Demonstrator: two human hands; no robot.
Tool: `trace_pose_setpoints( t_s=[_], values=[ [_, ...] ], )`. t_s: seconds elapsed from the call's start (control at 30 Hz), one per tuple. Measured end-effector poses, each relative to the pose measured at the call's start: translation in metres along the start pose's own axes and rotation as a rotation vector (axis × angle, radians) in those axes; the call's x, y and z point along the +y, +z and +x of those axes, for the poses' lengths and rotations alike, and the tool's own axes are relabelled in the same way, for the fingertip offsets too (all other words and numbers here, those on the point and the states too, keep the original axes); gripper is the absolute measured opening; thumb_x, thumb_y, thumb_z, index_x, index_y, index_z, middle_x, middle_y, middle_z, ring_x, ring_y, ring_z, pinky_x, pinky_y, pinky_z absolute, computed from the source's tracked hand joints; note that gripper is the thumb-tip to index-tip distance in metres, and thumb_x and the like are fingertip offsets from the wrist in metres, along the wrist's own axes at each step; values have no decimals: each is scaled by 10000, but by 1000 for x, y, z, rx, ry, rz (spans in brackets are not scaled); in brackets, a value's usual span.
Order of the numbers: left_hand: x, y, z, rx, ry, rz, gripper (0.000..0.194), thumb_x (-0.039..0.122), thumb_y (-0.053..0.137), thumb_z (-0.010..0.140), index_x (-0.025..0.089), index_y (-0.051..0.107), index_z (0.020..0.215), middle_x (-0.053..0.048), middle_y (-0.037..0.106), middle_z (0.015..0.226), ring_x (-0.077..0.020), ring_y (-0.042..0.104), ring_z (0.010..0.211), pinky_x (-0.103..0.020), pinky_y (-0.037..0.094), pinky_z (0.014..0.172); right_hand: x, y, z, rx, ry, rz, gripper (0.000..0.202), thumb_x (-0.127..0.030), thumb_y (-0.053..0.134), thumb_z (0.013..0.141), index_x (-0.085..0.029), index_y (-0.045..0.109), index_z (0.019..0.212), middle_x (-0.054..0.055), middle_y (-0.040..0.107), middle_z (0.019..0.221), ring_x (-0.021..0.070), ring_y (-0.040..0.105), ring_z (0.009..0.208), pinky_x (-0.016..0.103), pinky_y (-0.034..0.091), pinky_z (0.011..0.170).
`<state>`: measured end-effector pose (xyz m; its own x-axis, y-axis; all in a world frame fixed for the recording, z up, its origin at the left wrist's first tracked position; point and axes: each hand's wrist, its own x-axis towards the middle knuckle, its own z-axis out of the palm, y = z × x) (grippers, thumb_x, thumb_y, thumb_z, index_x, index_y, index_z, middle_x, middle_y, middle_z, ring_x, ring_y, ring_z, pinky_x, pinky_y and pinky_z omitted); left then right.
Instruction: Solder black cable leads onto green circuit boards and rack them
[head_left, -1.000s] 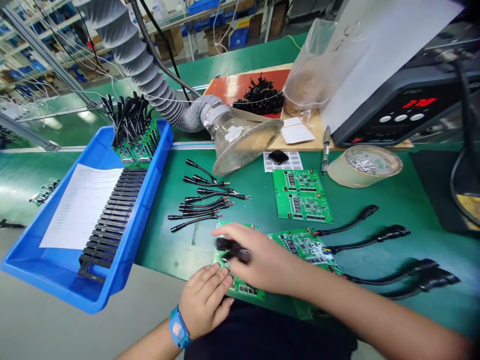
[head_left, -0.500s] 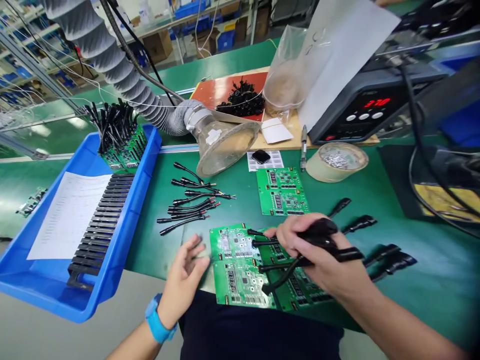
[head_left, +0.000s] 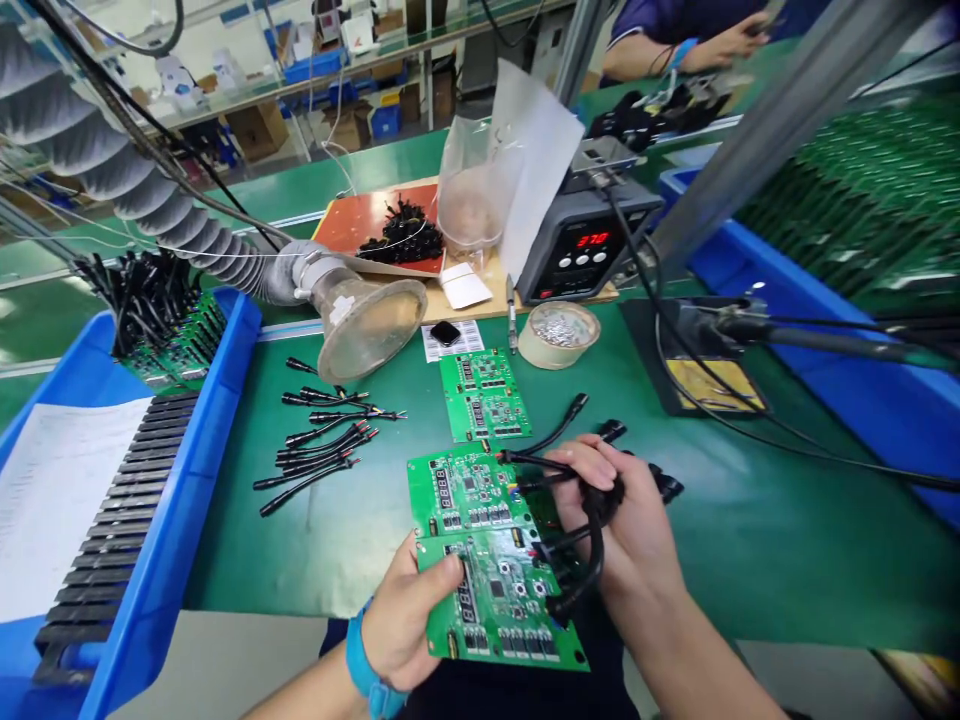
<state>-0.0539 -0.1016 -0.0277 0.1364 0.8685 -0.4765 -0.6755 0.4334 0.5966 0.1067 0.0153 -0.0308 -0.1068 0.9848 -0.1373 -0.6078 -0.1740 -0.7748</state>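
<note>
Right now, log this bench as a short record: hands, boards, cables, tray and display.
Left hand: left hand grips the circuit board at its lower left, thumb on top
Right hand: right hand closed around black cables that run to the board's right edge
Other board: second board, lying beyond the held one
Loose cables: loose cables, a group left of the boards
Left tray: blue tray with paper and black rack
Display: red digits, 370
</note>
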Motion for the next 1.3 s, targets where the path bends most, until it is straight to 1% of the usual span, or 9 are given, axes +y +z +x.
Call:
trace_pose_setpoints(
  t_s=[0.23,0.37,0.57,0.73,0.83,0.9,1.07,1.2,1.3],
  values=[
    [7,16,7,-231,-21,481,438,337,635,811,255,523,1226,-67,592,1134,-230,537,1063,-388,395,970,-28,-30,36,94,69,107,185,-369,602,758,-212,504,774,-101,175,555,39,182,433,119,356,420],
    [14,5,0,-63,-76,713,459,416,569,841,253,494,1263,-71,564,1056,-203,527,978,-356,435,892,-23,-34,50,101,104,88,238,-370,656,695,-212,493,769,-115,242,522,20,235,410,114,341,406],
    [17,-1,-11,53,-38,944,401,428,516,863,272,548,1231,-84,393,1331,-246,453,1152,-385,375,1001,-10,-36,52,98,111,-53,274,-439,595,725,-245,522,904,-114,357,526,32,378,426,191,475,524],
    [21,0,-10,77,-76,945,366,439,490,874,251,614,1164,-69,405,1364,-246,291,1320,-400,254,1101,-13,-46,49,145,79,-357,519,-447,583,755,-190,454,1187,59,633,947,173,630,833,452,505,858],
    [23,-1,-11,110,-96,892,369,417,512,872,273,580,1205,-49,394,1396,-236,278,1334,-409,239,1111,-24,-52,31,244,-80,-577,796,-403,659,728,-228,230,1376,128,418,1361,237,455,1218,524,316,1056],
    [22,1,-11,120,-90,796,345,397,520,874,284,589,1192,-31,401,1398,-231,273,1338,-402,235,1115,-33,-56,14,144,-270,-871,808,-341,689,719,-255,244,1389,94,295,1455,241,292,1336,511,203,1119],
    [18,10,-6,216,-58,440,321,374,640,801,247,622,1095,-56,553,1227,-236,450,1211,-379,367,1036,-35,-70,-11,-696,-592,-1703,541,-366,536,848,-249,362,1347,61,438,1386,250,334,1322,582,244,1084],
    [15,23,11,404,-1,371,551,304,784,658,237,545,1150,-51,597,1104,-203,561,1038,-343,447,930,-20,-83,-10,-686,-616,-1710,504,-308,484,871,-216,352,1349,87,439,1382,256,319,1332,578,295,1063],
    [12,36,27,227,-6,339,547,269,785,654,195,541,1138,-77,617,1106,-231,573,1038,-369,443,935,-14,-88,-10,-626,-663,-1634,415,-247,472,868,-169,410,1270,129,431,1376,244,303,1341,544,345,1053]
  ],
)
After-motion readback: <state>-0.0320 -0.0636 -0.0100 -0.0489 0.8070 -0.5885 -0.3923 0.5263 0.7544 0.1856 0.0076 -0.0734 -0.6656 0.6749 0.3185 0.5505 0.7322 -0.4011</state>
